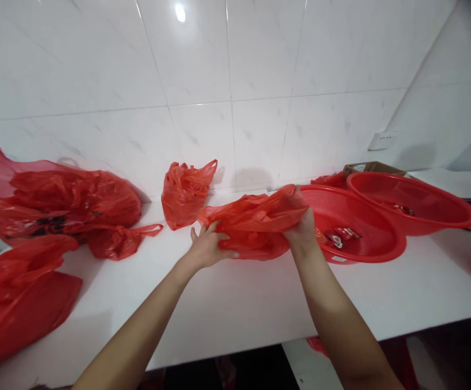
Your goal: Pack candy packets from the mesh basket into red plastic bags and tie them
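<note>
A crumpled red plastic bag (255,222) is stretched sideways between my hands, just above the white table. My right hand (302,230) grips its right end; the fingers are partly hidden by the plastic. At the bag's left end, my left hand (210,246) touches the plastic with fingers spread apart. What the bag contains, if anything, I cannot make out. Just right of my right hand stands a red perforated basket (365,227) with small red packets (343,236) at its bottom. Behind my left hand, a smaller red bag (184,192) stands by the wall.
Large red bags (77,197) and another red bag (28,303) fill the table's left side. A second red basket (422,203) sits at right, with a cardboard box (373,167) behind it. The tiled wall (260,135) bounds the white table (227,309) at the back.
</note>
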Motion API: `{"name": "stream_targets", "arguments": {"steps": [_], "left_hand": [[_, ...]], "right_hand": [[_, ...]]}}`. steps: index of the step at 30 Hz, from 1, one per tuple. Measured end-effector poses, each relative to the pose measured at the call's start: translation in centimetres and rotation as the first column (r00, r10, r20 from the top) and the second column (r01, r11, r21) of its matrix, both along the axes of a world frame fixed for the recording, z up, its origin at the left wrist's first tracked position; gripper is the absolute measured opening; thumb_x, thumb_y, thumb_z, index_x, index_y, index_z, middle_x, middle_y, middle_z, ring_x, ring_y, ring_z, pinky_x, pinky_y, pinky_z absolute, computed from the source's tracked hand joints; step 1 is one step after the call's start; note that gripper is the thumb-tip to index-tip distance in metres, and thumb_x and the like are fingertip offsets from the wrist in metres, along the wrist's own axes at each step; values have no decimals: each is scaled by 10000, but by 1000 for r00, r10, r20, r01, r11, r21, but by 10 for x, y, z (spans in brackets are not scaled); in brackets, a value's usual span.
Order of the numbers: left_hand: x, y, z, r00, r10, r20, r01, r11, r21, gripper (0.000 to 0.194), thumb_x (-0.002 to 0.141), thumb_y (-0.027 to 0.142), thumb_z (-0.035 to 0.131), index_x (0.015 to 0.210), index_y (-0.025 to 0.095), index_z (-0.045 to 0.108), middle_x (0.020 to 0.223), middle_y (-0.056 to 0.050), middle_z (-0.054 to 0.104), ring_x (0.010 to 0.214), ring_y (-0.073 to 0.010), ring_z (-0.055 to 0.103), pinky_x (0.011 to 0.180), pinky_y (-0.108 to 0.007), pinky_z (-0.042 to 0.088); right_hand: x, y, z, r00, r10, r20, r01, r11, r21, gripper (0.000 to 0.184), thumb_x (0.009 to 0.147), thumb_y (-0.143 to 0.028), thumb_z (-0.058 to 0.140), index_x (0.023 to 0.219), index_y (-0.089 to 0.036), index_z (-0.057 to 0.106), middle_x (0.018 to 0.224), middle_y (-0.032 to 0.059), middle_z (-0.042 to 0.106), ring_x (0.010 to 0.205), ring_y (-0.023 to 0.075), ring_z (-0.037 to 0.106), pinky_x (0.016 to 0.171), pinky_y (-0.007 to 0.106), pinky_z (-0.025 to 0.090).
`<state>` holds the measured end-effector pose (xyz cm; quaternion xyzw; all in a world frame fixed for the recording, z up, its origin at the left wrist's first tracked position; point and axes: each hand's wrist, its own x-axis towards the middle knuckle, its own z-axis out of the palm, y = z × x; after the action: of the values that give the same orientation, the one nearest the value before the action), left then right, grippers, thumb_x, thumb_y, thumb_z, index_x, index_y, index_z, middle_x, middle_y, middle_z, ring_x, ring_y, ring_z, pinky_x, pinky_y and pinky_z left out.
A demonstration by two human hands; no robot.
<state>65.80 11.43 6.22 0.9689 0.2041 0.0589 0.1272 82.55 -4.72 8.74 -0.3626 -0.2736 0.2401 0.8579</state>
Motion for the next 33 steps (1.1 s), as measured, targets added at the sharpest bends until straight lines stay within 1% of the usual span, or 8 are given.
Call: {"name": "stream_targets", "arguments": {"steps": [8, 14, 18, 20, 23, 25, 28, 33], "left_hand": [[5, -20, 12, 929, 39, 367, -44, 999, 6, 451, 715, 215, 693, 1156, 277, 620, 1418, -51, 485, 1401, -387, 206, 1073, -687, -99], [9, 3, 20, 858, 198, 475, 28, 904, -428, 337, 910, 306, 383, 979, 134, 665, 864, -93, 711, 914, -285, 659, 847, -449, 521], [-11, 21, 42, 612, 559, 560, 256, 530, -809, 444, 974, 381, 255, 1144, 136, 584, 984, -96, 707, 865, -216, 680, 745, -340, 565], [-23, 22, 52, 496, 700, 514, 494, 259, -830, 346, 965, 374, 357, 1099, 178, 609, 1003, -63, 713, 888, -192, 678, 775, -308, 562], [-38, 17, 58, 437, 754, 490, 625, 137, -768, 281, 959, 343, 428, 1037, 180, 642, 979, -49, 722, 922, -177, 673, 822, -277, 545], [-46, 12, 56, 381, 769, 513, 601, 215, -770, 276, 945, 354, 469, 1049, 172, 648, 1009, -54, 718, 939, -181, 668, 823, -269, 535], [-56, 2, 41, 358, 700, 618, 319, 531, -785, 333, 909, 430, 517, 1045, 163, 662, 1002, -62, 716, 909, -211, 662, 769, -275, 524], [-60, -34, 1, 774, 329, 542, -214, 940, -265, 313, 920, 317, 439, 1119, 181, 640, 978, -68, 698, 841, -236, 646, 726, -314, 470]], "right_hand": [[-20, -1, -6, 981, 164, 103, -162, 986, -29, 269, 891, -493, 527, 888, -228, 576, 798, -4, 644, 776, 160, 636, 741, 307, 527], [-39, 6, -29, 812, 79, 578, 117, 948, -294, 577, 870, -544, 520, 1374, -298, 382, 1382, 66, 488, 1253, 233, 475, 1018, 424, 405], [-41, 24, -81, 396, 318, 861, 616, 603, -506, 773, 805, -382, 639, 1479, -242, 287, 1515, 94, 326, 1390, 286, 270, 1141, 506, 167], [-32, 37, -102, 340, 432, 835, 716, 457, -528, 622, 811, -260, 614, 1405, -232, 431, 1505, 94, 351, 1388, 302, 267, 1141, 533, 109], [-4, 55, -107, 380, 397, 836, 755, 389, -528, 457, 837, -135, 513, 1290, -182, 555, 1487, 134, 374, 1382, 329, 270, 1124, 567, 80], [16, 66, -92, 413, 313, 855, 784, 356, -509, 444, 859, -110, 440, 1292, -127, 538, 1484, 189, 354, 1377, 350, 266, 1105, 595, 86], [33, 75, -51, 439, 150, 886, 812, 356, -462, 443, 894, -173, 413, 1327, -95, 468, 1468, 224, 353, 1352, 341, 306, 1086, 573, 190], [-21, 38, 19, 426, -250, 870, 763, 616, -196, 356, 987, -323, 252, 1237, -186, 464, 1204, 103, 579, 1075, 169, 558, 893, 326, 465]]}}
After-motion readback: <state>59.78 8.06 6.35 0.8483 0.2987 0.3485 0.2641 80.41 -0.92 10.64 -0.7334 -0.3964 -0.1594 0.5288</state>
